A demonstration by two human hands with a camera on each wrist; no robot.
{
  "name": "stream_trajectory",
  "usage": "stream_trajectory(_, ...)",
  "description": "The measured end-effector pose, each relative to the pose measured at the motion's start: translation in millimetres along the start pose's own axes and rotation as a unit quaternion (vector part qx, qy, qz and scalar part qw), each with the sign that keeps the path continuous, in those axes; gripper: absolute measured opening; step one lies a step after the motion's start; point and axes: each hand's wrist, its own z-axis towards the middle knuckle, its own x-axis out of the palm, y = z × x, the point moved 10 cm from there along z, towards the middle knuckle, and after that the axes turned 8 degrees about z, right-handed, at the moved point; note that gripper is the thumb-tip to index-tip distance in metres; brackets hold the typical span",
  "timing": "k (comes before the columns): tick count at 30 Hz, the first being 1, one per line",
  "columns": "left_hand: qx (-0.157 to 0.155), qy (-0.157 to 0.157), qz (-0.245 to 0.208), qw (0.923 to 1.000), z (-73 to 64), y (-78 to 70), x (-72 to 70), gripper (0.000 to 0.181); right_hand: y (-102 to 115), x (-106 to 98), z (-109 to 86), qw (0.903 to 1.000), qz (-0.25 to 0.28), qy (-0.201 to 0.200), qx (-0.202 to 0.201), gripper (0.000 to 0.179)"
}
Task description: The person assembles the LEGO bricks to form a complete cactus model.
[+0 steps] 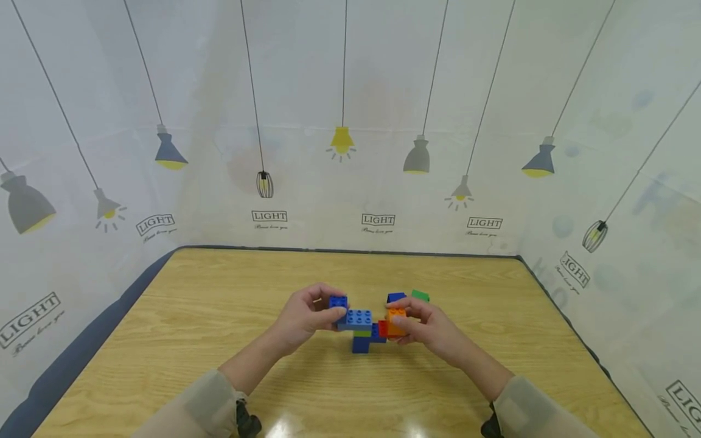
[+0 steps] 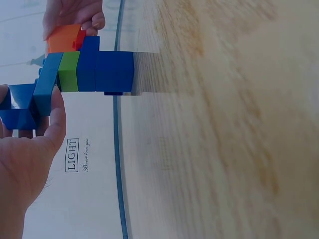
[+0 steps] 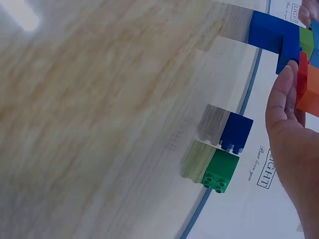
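Note:
A built-up stack of toy building bricks stands on the table between the two hands. Its foot is a dark blue brick [image 1: 360,346], with a lime green brick [image 1: 362,333] higher up and a light blue brick [image 1: 358,319] above that. My left hand [image 1: 303,317] pinches a dark blue brick [image 1: 338,301] at the left end of the light blue one. On the other side my right hand [image 1: 435,331] grips an orange brick [image 1: 397,323], which sits against a red brick [image 3: 302,79] on the stack's right arm. Fingers partly cover both held bricks.
Behind the right hand, a loose dark blue brick [image 3: 237,132] and a green brick [image 3: 222,169] lie close together on the wooden table [image 1: 219,292]. A pale curtain [image 1: 306,73] printed with lamps surrounds the table's back and sides.

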Motion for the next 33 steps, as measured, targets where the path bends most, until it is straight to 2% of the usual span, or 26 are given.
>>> stream_trajectory(7, -0.005, 0.001, 0.004, 1.0000, -0.9, 2.0, 1.1, 0.041, -1, -2, -0.2, 0.9999, -0.010, 0.007, 0.007, 0.050)
stream_trajectory(11, -0.002, 0.001, 0.003, 1.0000, -1.6, -0.2, 2.1, 0.042, -2, -10, -1.9, 0.9997, -0.021, -0.004, 0.013, 0.052)
stream_trajectory(16, -0.004, 0.001, 0.001, 1.0000, -1.5, 0.9, 2.2, 0.040, -6, -32, -7.2, 0.9980, -0.037, -0.046, 0.024, 0.055)
stream_trajectory(22, -0.002, -0.003, 0.003, 1.0000, -1.2, 0.9, 0.3, 0.038, -4, -58, -10.5, 0.9955, -0.054, -0.077, 0.012, 0.050)
stream_trajectory(27, 0.000, -0.003, 0.005, 1.0000, -0.7, 0.4, -0.9, 0.035, -4, -79, -10.8, 0.9924, -0.076, -0.096, 0.013, 0.049)
stream_trajectory(33, 0.002, 0.003, 0.003, 1.0000, 0.1, 0.1, 0.6, 0.042, -10, -95, -6.9, 0.9896, -0.097, -0.103, 0.025, 0.049)
